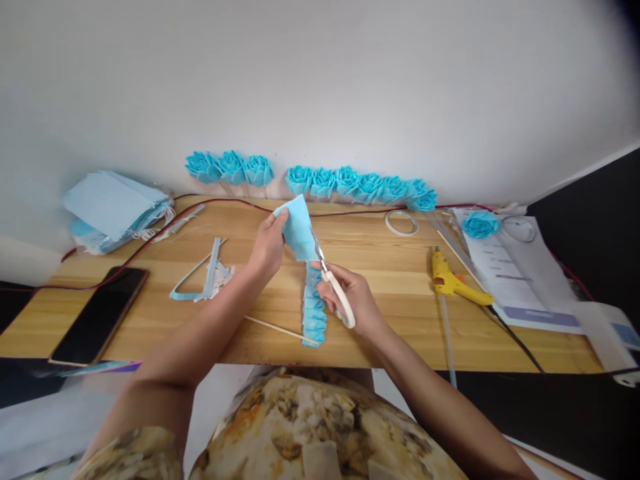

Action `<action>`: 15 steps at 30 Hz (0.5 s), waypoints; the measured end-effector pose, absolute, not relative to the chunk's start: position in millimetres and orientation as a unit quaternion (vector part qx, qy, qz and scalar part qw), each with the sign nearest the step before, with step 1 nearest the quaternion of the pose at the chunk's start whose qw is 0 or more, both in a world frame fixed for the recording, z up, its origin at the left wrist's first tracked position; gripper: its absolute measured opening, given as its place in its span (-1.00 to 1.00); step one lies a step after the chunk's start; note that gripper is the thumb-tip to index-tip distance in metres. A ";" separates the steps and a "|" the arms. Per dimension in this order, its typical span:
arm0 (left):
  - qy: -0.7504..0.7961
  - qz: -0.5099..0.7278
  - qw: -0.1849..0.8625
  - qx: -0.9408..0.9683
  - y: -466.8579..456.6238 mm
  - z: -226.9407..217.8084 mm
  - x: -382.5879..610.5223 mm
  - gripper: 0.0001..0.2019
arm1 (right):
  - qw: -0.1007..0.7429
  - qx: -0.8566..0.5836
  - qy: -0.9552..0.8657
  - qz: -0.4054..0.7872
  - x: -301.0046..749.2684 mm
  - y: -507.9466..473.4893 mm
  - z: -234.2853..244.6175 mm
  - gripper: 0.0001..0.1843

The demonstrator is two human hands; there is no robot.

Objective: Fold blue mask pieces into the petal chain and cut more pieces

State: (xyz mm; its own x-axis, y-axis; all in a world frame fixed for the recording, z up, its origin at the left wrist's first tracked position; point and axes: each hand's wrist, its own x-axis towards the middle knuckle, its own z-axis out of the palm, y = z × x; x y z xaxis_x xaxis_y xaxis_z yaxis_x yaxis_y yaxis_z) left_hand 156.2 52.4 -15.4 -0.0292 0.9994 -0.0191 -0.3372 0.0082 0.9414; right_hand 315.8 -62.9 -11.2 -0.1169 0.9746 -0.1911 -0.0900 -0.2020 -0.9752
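Observation:
Pinched in my left hand [271,241] is a light blue piece of mask fabric [299,230], held up above the table. My right hand [354,298] has its fingers through the handles of a pair of scissors [339,291] with cream grips. Their blades lie against the right edge of the fabric; whether they are open is hard to see. Below, a strip of overlapping blue petals [314,308] rests on the table, partly hidden by the fabric and my right hand. A thin wooden stick [275,327] touches its lower end.
Blue fabric roses [345,181] on sticks lean along the wall. At left are stacked face masks [117,203], a phone [100,317] and cut scraps [213,277]. To the right lie a yellow glue gun [453,283], a tape roll [401,223], papers [515,273] and another rose [481,224].

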 end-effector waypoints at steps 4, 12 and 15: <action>0.462 0.601 0.529 0.382 48.6 -10.7 156.2 -0.65 | 0.432 -0.506 -0.486 0.567 314.9 -63.1 -14.7 -0.44; 0.486 0.643 0.443 0.392 39.5 -8.3 166.7 -0.66 | 0.414 -0.488 -0.494 0.589 305.9 -67.0 -17.1 -0.42; 0.492 0.651 0.420 0.397 41.1 -10.7 166.7 -0.63 | 0.411 -0.449 -0.475 0.635 301.1 -70.0 -15.1 -0.36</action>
